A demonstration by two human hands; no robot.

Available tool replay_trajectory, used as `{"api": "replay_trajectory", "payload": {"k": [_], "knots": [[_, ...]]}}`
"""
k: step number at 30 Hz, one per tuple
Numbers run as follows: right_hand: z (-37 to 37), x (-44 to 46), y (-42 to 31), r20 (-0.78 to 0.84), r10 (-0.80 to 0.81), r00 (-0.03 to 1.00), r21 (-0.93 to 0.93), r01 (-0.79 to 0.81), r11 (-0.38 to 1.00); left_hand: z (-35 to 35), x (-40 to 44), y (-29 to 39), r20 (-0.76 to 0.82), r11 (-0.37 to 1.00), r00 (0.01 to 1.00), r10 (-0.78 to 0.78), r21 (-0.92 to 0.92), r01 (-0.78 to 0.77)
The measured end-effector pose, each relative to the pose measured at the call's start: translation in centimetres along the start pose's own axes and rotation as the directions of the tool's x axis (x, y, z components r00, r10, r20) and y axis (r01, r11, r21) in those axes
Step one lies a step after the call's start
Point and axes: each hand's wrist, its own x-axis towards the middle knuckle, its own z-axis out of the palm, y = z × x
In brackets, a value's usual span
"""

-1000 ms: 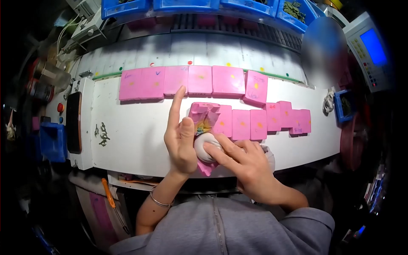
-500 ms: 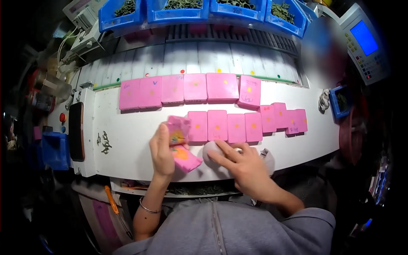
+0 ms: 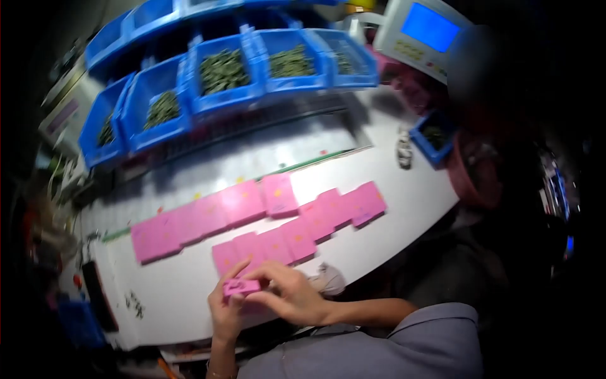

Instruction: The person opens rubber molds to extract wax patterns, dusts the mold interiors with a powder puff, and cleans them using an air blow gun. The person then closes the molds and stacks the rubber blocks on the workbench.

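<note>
A pink rubber-mould-like block (image 3: 242, 287) with dark marks on its near edge is held up between my two hands. My left hand (image 3: 225, 311) grips its left end, thumb at the front. My right hand (image 3: 289, 294) pinches its right end with thumb and fingers. Whether the block's halves are fully together I cannot tell. Just beyond my hands lies the nearer row of pink blocks (image 3: 275, 246), several of them with yellow dots. To the right of my right hand is a pale grey rounded pad (image 3: 329, 279), partly hidden by the hand.
A second row of pink blocks (image 3: 208, 215) lies farther back. Blue bins (image 3: 161, 101) with small green pieces stand behind. A device with a blue screen (image 3: 430, 28) is at the back right. Small dark green pieces (image 3: 134, 305) and a phone-like slab (image 3: 101, 297) lie on the left.
My right hand has left the pale pad and taken hold of the pink block, which was spread open in my left hand. My view has swung right and tilted.
</note>
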Motion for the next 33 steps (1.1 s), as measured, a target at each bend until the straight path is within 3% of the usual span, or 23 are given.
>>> {"api": "replay_trajectory", "payload": {"k": [4, 6, 7, 8, 9, 10, 11, 12, 13, 15, 16, 18, 19, 21, 23, 25, 26, 27, 29, 31, 33], "knots": [[-1.8, -0.2, 0.8, 0.080, 0.021, 0.997, -0.013, -0.020, 1.000, 0.5, -0.3, 0.5, 0.002, 0.998, 0.999, -0.042, 0.038, 0.042], [-3.7, -0.3, 0.8, 0.107, 0.047, 0.993, 0.042, -0.052, 0.998, 0.7, -0.7, 1.8, 0.003, 0.982, 0.983, -0.182, -0.058, 0.182], [-5.9, -0.3, 1.0, 0.046, -0.018, 0.999, -0.180, 0.026, 0.983, 0.4, -0.7, 1.8, 0.007, 0.981, 0.982, -0.187, -0.058, 0.187], [-8.3, -0.2, 1.5, -0.021, -0.103, 0.994, -0.303, 0.092, 0.949, -0.3, -0.7, 1.7, -0.215, 0.982, 0.964, -0.157, 0.073, 0.177], [-11.3, -0.5, 2.4, -0.051, -0.184, 0.982, -0.576, 0.122, 0.809, -1.1, -0.7, 1.5, -0.423, 0.960, 0.902, -0.090, 0.204, 0.191], [-14.5, -1.0, 3.1, -0.023, -0.134, 0.991, -0.782, 0.066, 0.620, -2.2, -0.7, 1.0, -0.425, 0.960, 0.901, -0.091, 0.202, 0.192], [-16.9, -1.3, 2.9, -0.057, -0.001, 0.998, -0.858, -0.049, 0.511, -3.5, -0.8, 0.2, -0.492, 0.828, 0.867, 0.080, 0.517, 0.217], [-18.8, -1.5, 3.4, -0.119, 0.112, 0.987, -0.880, -0.157, 0.448, -4.4, -1.1, -0.7, -0.492, 0.591, 0.831, 0.260, 0.761, 0.265], [-19.9, -2.0, 4.0, -0.116, 0.114, 0.987, -0.880, -0.156, 0.449, -5.0, -1.3, -1.5, -0.494, 0.591, 0.830, 0.258, 0.760, 0.269], [-21.7, -2.5, 5.6, -0.090, 0.217, 0.972, -0.894, -0.174, 0.412, -5.6, -1.5, -2.9, -0.537, 0.289, 0.817, 0.210, 0.833, 0.473], [-22.4, -2.3, 6.2, -0.058, 0.142, 0.988, -0.842, -0.125, 0.525, -5.5, -1.7, -2.9, -0.535, 0.293, 0.818, 0.212, 0.833, 0.469], [-22.9, -2.5, 5.5, -0.078, 0.117, 0.990, -0.840, -0.129, 0.528, -4.6, -0.9, -2.6, -0.552, 0.214, 0.809, 0.204, 0.831, 0.513], [-23.1, -2.4, 4.9, -0.088, 0.095, 0.992, -0.831, -0.126, 0.541, -3.9, -0.5, -2.2, -0.539, 0.239, 0.813, 0.220, 0.838, 0.490], [-23.1, -2.5, 3.4, -0.111, 0.119, 0.987, -0.788, -0.160, 0.595, -2.7, -0.2, -1.0, -0.388, 0.312, 0.760, 0.522, 0.916, 0.253], [-22.2, -2.4, 1.6, -0.062, 0.049, 0.997, -0.735, -0.079, 0.673, -2.3, 0.0, -1.4, -0.326, 0.304, 0.762, 0.559, 0.936, 0.178], [-18.8, -2.2, 0.4, 0.005, -0.103, 0.995, -0.628, 0.083, 0.774, -1.0, 0.1, -2.1, -0.100, 0.634, 0.949, 0.299, 0.764, -0.119], [-16.6, -2.1, -0.1, 0.051, -0.184, 0.982, -0.600, 0.177, 0.780, 1.0, 0.4, -0.8, -0.040, 0.868, 0.999, -0.024, 0.494, 0.040], [-14.3, -2.1, -0.6, 0.095, -0.263, 0.960, -0.568, 0.269, 0.777, 2.9, 0.8, 0.5, 0.132, 0.940, 0.943, -0.307, 0.197, 0.278], [-9.5, -2.1, -0.9, 0.057, -0.334, 0.941, -0.452, 0.323, 0.832, 4.2, 1.3, -0.8, 0.421, 0.853, 0.795, -0.436, -0.088, 0.515], [-6.8, -2.1, -1.2, 0.078, -0.373, 0.925, -0.349, 0.376, 0.859, 6.7, 1.3, 1.7, 0.421, 0.849, 0.816, -0.396, -0.170, 0.500], [-5.2, -2.3, -1.7, 0.034, -0.359, 0.933, -0.422, 0.339, 0.841, 7.0, 1.2, 1.8, 0.303, 0.862, 0.882, -0.360, -0.253, 0.439]]}}
